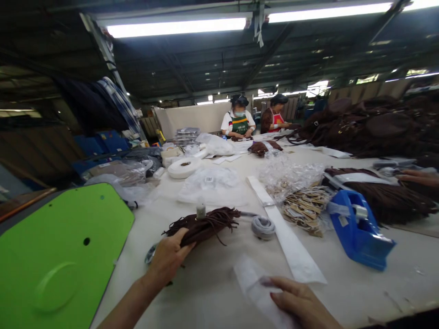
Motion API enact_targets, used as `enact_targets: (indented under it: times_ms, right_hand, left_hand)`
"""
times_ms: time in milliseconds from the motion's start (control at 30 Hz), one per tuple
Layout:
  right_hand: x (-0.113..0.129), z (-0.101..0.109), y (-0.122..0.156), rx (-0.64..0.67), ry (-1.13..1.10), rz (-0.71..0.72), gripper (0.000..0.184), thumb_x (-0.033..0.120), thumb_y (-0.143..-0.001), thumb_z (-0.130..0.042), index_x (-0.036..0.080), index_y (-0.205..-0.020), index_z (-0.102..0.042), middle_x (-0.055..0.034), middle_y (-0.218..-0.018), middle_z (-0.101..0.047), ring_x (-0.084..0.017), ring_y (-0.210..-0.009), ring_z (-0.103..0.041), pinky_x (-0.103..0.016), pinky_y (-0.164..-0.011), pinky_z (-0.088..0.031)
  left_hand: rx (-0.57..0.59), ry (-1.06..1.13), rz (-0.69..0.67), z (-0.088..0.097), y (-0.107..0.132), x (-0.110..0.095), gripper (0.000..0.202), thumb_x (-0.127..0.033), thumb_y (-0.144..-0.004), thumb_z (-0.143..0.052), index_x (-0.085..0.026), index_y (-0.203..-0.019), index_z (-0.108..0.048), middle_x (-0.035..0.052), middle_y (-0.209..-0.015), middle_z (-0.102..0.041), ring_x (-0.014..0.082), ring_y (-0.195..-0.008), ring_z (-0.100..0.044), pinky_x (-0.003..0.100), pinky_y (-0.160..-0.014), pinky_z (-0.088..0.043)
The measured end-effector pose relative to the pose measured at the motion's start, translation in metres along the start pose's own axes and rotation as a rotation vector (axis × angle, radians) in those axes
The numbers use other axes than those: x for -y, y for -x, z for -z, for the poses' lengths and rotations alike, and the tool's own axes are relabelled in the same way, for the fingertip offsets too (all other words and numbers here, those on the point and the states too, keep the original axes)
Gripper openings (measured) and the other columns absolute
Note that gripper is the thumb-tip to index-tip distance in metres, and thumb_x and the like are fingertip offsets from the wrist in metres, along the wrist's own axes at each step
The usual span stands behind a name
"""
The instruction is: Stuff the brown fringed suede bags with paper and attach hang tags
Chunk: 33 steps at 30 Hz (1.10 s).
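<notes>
In the head view, my left hand (168, 256) grips the near left side of a dark brown fringed bundle (202, 227), its thin strands spread along the top. A small pale cylinder (200, 210) shows at the bundle's far side. Between the thumb and fingers of my right hand (298, 297) is a thin translucent white sheet (252, 283), blurred and hanging over the tabletop. A coiled grey strap (263, 227) lies to the right of the bundle. The long white paper strip (291, 242) runs past it toward my right hand.
At right stand a blue tape dispenser (360, 230), a heap of tan tags (307, 205) and brown fringed goods (377, 187). A green panel (65, 251) fills the left. Behind are a white roll (184, 167) and clear bags (212, 183). Two people work at the far end; another hand (418, 177) is at right.
</notes>
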State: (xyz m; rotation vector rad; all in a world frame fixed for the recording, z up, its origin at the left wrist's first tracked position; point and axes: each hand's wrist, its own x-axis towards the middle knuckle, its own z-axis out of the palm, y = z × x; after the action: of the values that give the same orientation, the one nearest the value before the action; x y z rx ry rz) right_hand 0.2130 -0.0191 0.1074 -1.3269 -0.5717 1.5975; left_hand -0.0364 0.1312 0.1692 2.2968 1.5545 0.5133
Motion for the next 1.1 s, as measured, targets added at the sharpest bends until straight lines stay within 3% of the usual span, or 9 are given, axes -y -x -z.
enact_targets:
  times_ms: [100, 233, 400, 467, 600, 700, 867, 1033, 1100]
  right_hand:
    - [-0.007, -0.028, -0.044, -0.046, 0.033, 0.093, 0.039, 0.027, -0.062, -0.058, 0.015, -0.098, -0.067, -0.0003, -0.064, -0.063, -0.014, -0.060, -0.057, -0.022, -0.052, -0.039]
    - [0.002, -0.070, -0.099, -0.112, 0.068, 0.133, 0.045, 0.015, -0.066, -0.048, 0.008, -0.108, -0.062, 0.0024, -0.059, -0.056, -0.010, -0.051, -0.048, -0.020, -0.045, -0.034]
    - [0.013, -0.105, -0.150, -0.043, 0.091, 0.208, 0.033, 0.014, -0.083, -0.048, 0.015, -0.115, -0.055, 0.0070, -0.057, -0.051, -0.007, -0.047, -0.046, -0.019, -0.047, -0.039]
    - [0.012, -0.107, -0.162, -0.013, 0.139, 0.189, 0.022, 0.022, -0.088, -0.051, 0.015, -0.109, -0.056, 0.0045, -0.068, -0.056, -0.007, -0.051, -0.050, -0.020, -0.049, -0.043]
    - [0.011, -0.102, -0.183, 0.021, 0.251, 0.109, 0.024, 0.033, -0.089, -0.053, 0.014, -0.104, -0.056, -0.0027, -0.093, -0.061, -0.011, -0.071, -0.059, -0.027, -0.060, -0.052]
    - [0.019, -0.106, -0.200, 0.054, 0.310, 0.110, 0.025, 0.032, -0.089, -0.053, 0.014, -0.107, -0.055, -0.0038, -0.097, -0.061, -0.013, -0.076, -0.060, -0.029, -0.064, -0.053]
    - [0.034, -0.119, -0.224, 0.166, 0.375, 0.227, 0.026, 0.031, -0.089, -0.054, 0.015, -0.110, -0.055, -0.0046, -0.101, -0.060, -0.014, -0.080, -0.061, -0.031, -0.067, -0.053]
    - [0.044, -0.098, -0.230, 0.253, 0.509, 0.283, 0.024, 0.030, -0.088, -0.055, 0.015, -0.106, -0.057, -0.0043, -0.101, -0.060, -0.015, -0.082, -0.061, -0.032, -0.069, -0.053]
    - [0.051, -0.085, -0.229, 0.259, 0.564, 0.313, 0.023, 0.030, -0.088, -0.056, 0.015, -0.104, -0.058, -0.0042, -0.103, -0.060, -0.017, -0.086, -0.060, -0.034, -0.073, -0.052]
  left_hand:
    - [-0.025, 0.108, 0.012, 0.012, -0.007, 0.000, 0.032, -0.044, -0.076, -0.046, -0.021, -0.091, -0.063, -0.0013, -0.075, -0.068, 0.0190, -0.072, -0.062, 0.024, -0.063, -0.044]
    - [-0.066, 0.175, 0.042, 0.021, -0.009, 0.001, 0.037, -0.050, -0.070, -0.049, -0.021, -0.087, -0.064, -0.0037, -0.069, -0.066, 0.0180, -0.066, -0.060, 0.023, -0.060, -0.043]
    - [-0.128, 0.272, 0.099, 0.031, -0.003, 0.002, 0.039, -0.053, -0.067, -0.053, -0.018, -0.080, -0.064, -0.0027, -0.068, -0.065, 0.0179, -0.065, -0.056, 0.022, -0.057, -0.043]
    - [-0.168, 0.330, 0.125, 0.035, 0.000, 0.004, 0.039, -0.052, -0.067, -0.056, -0.017, -0.080, -0.064, -0.0024, -0.067, -0.064, 0.0174, -0.065, -0.056, 0.022, -0.057, -0.043]
    - [-0.208, 0.445, 0.191, 0.040, 0.006, 0.012, 0.041, -0.051, -0.067, -0.060, -0.015, -0.086, -0.064, -0.0033, -0.063, -0.060, 0.0148, -0.058, -0.052, 0.021, -0.050, -0.042]
    - [-0.238, 0.508, 0.226, 0.040, 0.009, 0.017, 0.045, -0.052, -0.063, -0.064, -0.014, -0.087, -0.064, -0.0027, -0.062, -0.059, 0.0143, -0.055, -0.051, 0.021, -0.046, -0.042]
    - [-0.193, 0.593, 0.300, 0.033, 0.019, 0.020, 0.046, -0.052, -0.066, -0.063, -0.015, -0.093, -0.062, -0.0049, -0.056, -0.055, 0.0125, -0.044, -0.048, 0.021, -0.038, -0.040]
    - [-0.259, 0.591, 0.272, 0.018, 0.031, 0.023, 0.043, -0.050, -0.065, -0.065, -0.015, -0.090, -0.064, -0.0025, -0.066, -0.061, 0.0142, -0.058, -0.054, 0.020, -0.048, -0.045]
    - [-0.258, 0.609, 0.312, 0.013, 0.034, 0.025, 0.047, -0.052, -0.064, -0.066, -0.015, -0.092, -0.064, -0.0029, -0.063, -0.060, 0.0142, -0.055, -0.053, 0.020, -0.046, -0.045]
